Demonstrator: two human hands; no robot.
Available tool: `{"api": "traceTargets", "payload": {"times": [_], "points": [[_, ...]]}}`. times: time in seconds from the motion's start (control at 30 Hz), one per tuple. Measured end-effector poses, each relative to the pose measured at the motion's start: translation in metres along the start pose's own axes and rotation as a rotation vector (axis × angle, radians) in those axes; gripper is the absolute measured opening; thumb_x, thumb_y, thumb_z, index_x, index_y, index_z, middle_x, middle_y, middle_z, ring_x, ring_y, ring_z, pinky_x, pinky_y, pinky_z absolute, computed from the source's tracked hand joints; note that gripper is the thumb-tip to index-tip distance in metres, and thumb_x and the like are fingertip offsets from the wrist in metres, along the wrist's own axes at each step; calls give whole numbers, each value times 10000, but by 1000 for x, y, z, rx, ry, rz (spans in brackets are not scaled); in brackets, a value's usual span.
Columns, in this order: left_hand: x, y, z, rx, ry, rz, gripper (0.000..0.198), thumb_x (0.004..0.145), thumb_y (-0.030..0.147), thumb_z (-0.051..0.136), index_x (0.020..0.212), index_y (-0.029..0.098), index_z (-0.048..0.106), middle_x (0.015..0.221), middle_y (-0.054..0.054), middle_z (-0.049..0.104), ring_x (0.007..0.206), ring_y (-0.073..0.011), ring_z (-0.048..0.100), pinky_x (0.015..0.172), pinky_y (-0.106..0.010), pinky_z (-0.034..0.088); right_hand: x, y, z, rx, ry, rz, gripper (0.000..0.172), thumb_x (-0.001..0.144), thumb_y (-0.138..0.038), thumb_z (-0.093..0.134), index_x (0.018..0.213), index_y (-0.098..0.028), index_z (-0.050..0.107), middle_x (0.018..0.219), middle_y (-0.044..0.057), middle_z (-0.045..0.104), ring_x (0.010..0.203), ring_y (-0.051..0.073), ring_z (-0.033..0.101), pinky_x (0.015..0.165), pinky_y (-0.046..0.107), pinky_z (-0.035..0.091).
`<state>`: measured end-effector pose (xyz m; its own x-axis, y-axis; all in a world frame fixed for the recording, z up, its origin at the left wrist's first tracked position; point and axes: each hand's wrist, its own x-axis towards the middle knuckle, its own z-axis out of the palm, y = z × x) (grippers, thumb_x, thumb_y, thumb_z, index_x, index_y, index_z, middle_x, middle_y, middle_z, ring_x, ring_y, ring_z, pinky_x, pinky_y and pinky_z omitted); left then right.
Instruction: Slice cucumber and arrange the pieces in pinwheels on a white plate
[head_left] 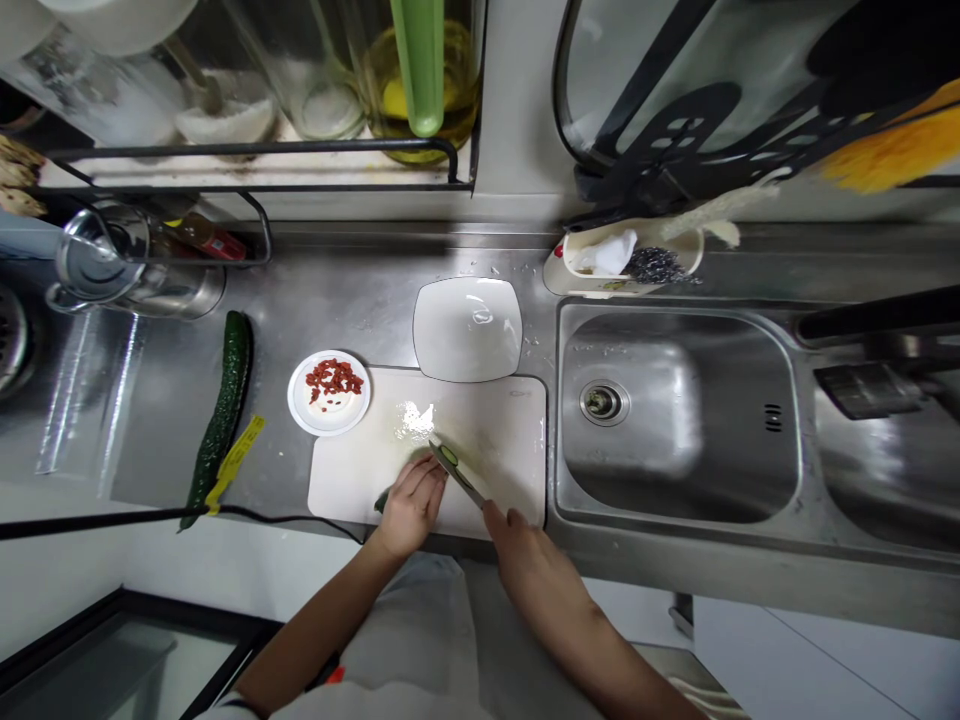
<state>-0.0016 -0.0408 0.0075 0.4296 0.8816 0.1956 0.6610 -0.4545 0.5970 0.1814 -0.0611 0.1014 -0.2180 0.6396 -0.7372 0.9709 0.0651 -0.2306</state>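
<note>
On the white cutting board (360, 470), my left hand (411, 500) is closed over a piece of cucumber (382, 500), whose dark green end sticks out on the left. My right hand (525, 550) grips a knife (461, 477) by its handle, with the blade slanting up and left just beside my left fingertips. A pale green cucumber slice (449, 454) lies against the blade. Most of the held cucumber is hidden under my left hand. A white square plate (466, 325) rests at the board's far edge.
A small white dish (298, 395) of red pieces overlaps the board's left corner. Further left lies a whole cucumber (225, 410) near a yellow tag (236, 462) and a black cord. The steel sink (675, 410) is on the right; a jar rack (262, 170) hangs above.
</note>
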Motion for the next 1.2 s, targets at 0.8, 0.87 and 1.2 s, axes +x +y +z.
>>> {"api": "traceTargets", "payload": {"times": [0.8, 0.87, 1.2], "points": [[1, 1, 0, 10, -19, -5, 260, 874, 107, 487, 1109, 163, 584, 1027, -78, 667, 1065, -203, 593, 953, -424, 509, 17, -7, 5, -38, 71, -4, 356, 883, -36, 319, 1121, -179, 543, 884, 90, 652, 750, 164, 656, 599, 228, 460], [1, 1, 0, 13, -23, -3, 269, 874, 108, 486, 1119, 165, 582, 1033, -78, 667, 1072, -203, 590, 952, -423, 510, 20, -8, 4, -37, 83, -2, 334, 880, -39, 339, 1110, -168, 544, 881, 93, 653, 755, 153, 653, 602, 213, 455], [2, 0, 0, 20, -1, 20, 302, 852, 88, 517, 1139, 162, 580, 1060, -79, 665, 1092, -202, 583, 956, -408, 512, 34, -9, 7, 38, 50, 11, 397, 876, -30, 277, 1118, -170, 560, 904, 110, 647, 767, 183, 652, 604, 241, 455]]}}
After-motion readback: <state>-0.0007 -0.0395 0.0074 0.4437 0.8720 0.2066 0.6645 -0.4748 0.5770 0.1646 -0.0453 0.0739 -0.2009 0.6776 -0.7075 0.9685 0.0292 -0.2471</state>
